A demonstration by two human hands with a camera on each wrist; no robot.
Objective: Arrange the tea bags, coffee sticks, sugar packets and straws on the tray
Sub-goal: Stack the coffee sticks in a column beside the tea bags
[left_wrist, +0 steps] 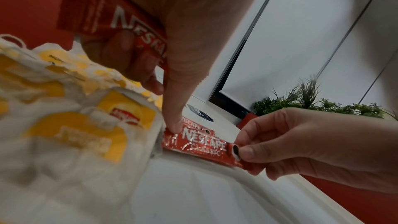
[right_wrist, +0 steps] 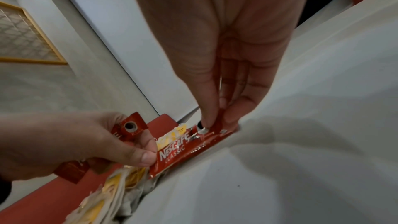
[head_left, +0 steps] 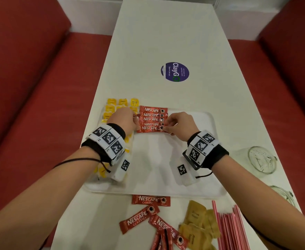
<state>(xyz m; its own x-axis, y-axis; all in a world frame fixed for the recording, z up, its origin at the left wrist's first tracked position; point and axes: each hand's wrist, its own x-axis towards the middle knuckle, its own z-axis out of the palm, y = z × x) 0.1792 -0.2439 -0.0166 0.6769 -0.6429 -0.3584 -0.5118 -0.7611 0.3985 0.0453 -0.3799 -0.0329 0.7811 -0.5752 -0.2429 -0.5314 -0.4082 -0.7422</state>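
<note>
A white tray [head_left: 157, 168] lies on the table. Yellow tea bags [head_left: 112, 107] fill its left side, and a row of red coffee sticks [head_left: 152, 115] lies at its far middle. My right hand [head_left: 166, 126] pinches the right end of the nearest stick [head_left: 149, 129]; the right wrist view shows that pinch [right_wrist: 219, 120]. My left hand [head_left: 134, 121] presses its thumb on that stick's left end [left_wrist: 200, 144] while its curled fingers hold a spare coffee stick [left_wrist: 103, 11]. Loose coffee sticks [head_left: 150, 200], brown sugar packets [head_left: 198, 224] and pink straws [head_left: 229, 230] lie in front of the tray.
Two glass jars [head_left: 261, 159] [head_left: 281, 193] lie on the table to the right of the tray. A round purple sticker [head_left: 174, 71] marks the far tabletop. Red benches [head_left: 30, 105] flank the narrow white table on both sides.
</note>
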